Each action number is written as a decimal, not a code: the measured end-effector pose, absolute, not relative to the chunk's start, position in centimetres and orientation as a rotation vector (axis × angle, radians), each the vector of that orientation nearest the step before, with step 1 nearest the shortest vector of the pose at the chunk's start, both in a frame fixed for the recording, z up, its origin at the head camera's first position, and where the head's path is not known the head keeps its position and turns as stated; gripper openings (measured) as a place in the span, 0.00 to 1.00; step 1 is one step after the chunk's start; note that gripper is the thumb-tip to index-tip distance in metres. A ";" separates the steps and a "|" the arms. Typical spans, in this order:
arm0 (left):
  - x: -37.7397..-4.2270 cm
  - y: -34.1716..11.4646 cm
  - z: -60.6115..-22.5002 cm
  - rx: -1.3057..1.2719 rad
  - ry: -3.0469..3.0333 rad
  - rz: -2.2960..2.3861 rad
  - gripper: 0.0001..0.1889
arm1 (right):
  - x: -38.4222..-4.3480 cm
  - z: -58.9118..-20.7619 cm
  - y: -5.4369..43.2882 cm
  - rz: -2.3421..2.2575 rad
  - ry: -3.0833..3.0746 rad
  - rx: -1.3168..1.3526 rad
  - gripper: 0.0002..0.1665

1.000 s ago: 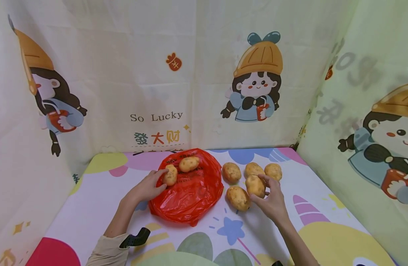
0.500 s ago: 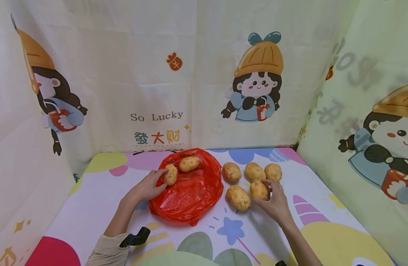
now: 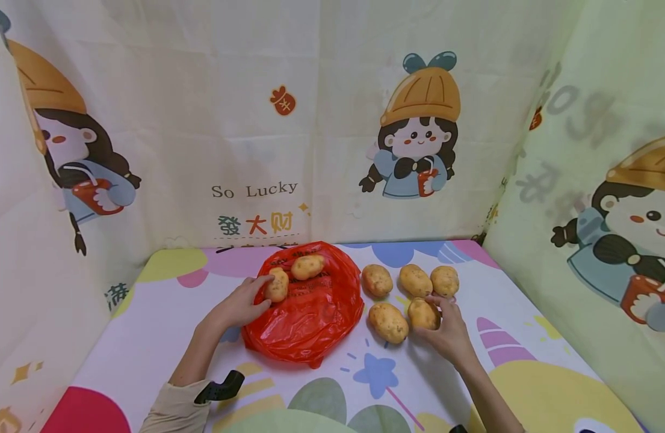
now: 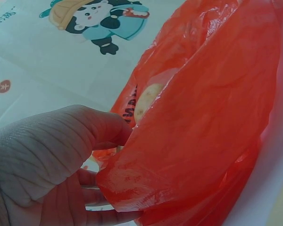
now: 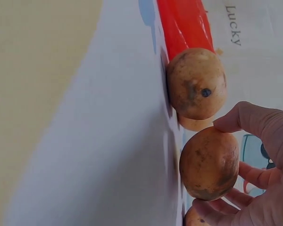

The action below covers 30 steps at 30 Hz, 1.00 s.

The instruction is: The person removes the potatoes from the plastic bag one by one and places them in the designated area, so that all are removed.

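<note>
A red plastic bag [image 3: 316,313] lies spread on the table, with a potato [image 3: 308,267] at its back and another potato [image 3: 278,285] by its left side. My left hand [image 3: 242,304] grips the bag's left edge beside that second potato; the bag [image 4: 198,117] hides some fingertips in the left wrist view. With thumb and fingers, my right hand [image 3: 448,328] holds a potato [image 3: 423,314] at the table, just right of another potato [image 3: 389,323]. The right wrist view shows the held potato [image 5: 210,162] between thumb and fingers.
Behind the right hand sit three potatoes in a row: a left one [image 3: 377,280], a middle one [image 3: 416,280] and a right one [image 3: 445,281]. A printed cloth [image 3: 289,397] covers the table. Printed fabric walls [image 3: 337,150] enclose the back and sides.
My right hand has brought its potato down and slightly right, from in front of the middle back potato to the table. The left hand and bag have not visibly moved.
</note>
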<state>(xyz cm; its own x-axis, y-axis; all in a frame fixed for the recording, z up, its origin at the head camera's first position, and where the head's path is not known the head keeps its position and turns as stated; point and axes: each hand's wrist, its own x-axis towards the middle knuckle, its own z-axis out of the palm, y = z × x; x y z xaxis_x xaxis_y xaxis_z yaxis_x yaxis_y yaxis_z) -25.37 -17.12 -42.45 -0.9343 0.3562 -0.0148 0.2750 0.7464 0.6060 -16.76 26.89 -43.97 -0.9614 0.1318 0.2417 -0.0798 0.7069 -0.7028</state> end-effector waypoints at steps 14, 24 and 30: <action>-25.4 -17.0 -42.4 0.522 2.817 0.943 0.33 | -16.8 -44.0 26.9 1.136 -2.690 -0.079 0.45; -25.4 -17.0 -42.6 0.518 2.822 0.939 0.33 | -17.0 -44.2 27.0 1.055 -2.641 -0.008 0.43; -25.4 -16.9 -42.7 0.504 2.823 0.935 0.33 | -17.1 -44.2 26.7 1.095 -2.600 0.006 0.41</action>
<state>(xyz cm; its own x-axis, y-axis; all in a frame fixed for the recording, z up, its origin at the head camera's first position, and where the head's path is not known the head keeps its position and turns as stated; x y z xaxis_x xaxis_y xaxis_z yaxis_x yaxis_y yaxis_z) -25.40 -16.89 -42.70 -0.9365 0.3505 -0.0137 0.2730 0.7528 0.5989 -17.15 26.74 -44.16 -0.9490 0.1183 0.2923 -0.1264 0.7064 -0.6964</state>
